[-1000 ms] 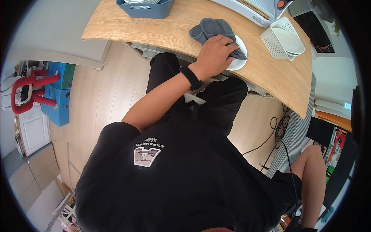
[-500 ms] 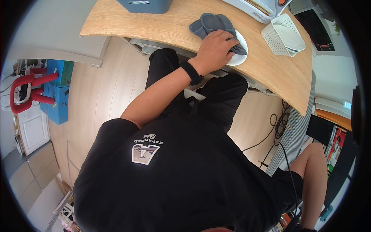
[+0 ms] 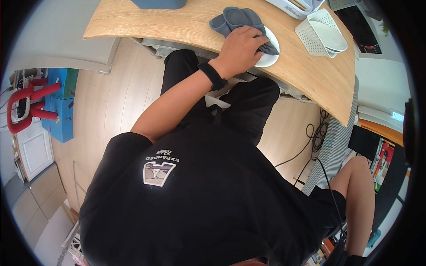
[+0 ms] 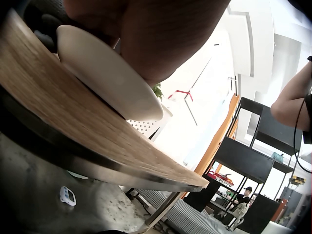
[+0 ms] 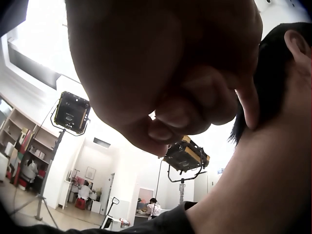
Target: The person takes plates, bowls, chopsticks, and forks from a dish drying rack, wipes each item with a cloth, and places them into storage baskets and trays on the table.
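Note:
My left hand [image 3: 242,51] grips part of a grey cloth [image 3: 239,17], fingers bent over it on top of a white plate [image 3: 266,61]. The rest of the cloth spreads past the plate onto the desk, on the far left side. Seen from the left wrist, the plate [image 4: 109,73] lies near the table edge, and that hand looms dark above it. My right hand [image 5: 170,83] is up beside the person's neck [image 5: 273,141]. Most of its fingers are curled with nothing in them, while one straighter finger touches the skin.
A white perforated basket [image 3: 308,42] holding white dishes stands right of the plate on the wooden desk [image 3: 191,26]. A blue-grey bin [image 3: 159,3] and a white appliance [image 3: 293,8] sit along the back. Black cable [image 3: 318,135] lies coiled on the floor at right.
The whole head view has shifted, so the desk and its things appear higher and slightly left. The left hand stays on the cloth over the plate, with little visible movement relative to it.

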The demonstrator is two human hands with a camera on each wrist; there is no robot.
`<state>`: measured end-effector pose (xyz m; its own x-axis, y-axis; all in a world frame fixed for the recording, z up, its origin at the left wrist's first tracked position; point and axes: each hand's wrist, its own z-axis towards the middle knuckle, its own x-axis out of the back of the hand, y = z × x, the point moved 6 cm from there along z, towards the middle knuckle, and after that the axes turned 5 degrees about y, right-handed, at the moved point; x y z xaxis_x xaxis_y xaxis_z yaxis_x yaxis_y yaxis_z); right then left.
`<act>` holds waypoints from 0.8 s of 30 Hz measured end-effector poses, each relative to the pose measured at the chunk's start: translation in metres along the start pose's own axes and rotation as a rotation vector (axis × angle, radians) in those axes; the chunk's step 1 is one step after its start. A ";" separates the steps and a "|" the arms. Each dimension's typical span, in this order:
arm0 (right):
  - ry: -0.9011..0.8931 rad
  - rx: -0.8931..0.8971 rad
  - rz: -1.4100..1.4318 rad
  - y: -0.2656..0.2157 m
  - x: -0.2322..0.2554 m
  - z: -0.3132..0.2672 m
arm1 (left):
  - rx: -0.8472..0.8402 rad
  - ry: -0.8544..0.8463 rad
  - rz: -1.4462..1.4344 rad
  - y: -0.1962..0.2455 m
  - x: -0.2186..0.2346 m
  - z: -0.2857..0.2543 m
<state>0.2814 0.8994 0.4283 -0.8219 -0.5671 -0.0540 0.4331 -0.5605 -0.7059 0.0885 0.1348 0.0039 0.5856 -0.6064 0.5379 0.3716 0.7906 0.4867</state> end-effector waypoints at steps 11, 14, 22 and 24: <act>0.120 -0.039 0.111 0.022 0.032 -0.011 | -0.018 0.042 0.003 0.000 0.002 0.000; 0.145 -0.035 0.144 0.032 0.049 -0.024 | -0.009 0.012 0.009 0.000 0.001 0.000; 0.215 -0.022 0.134 0.317 0.388 0.085 | 0.013 -0.038 -0.023 0.002 0.004 0.000; 0.236 -0.018 0.110 0.418 0.450 0.156 | 0.026 -0.030 -0.036 0.000 0.004 -0.001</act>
<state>0.1502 0.3154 0.2189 -0.8346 -0.4665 -0.2929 0.5198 -0.4909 -0.6992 0.0912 0.1325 0.0052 0.5504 -0.6371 0.5397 0.3729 0.7659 0.5238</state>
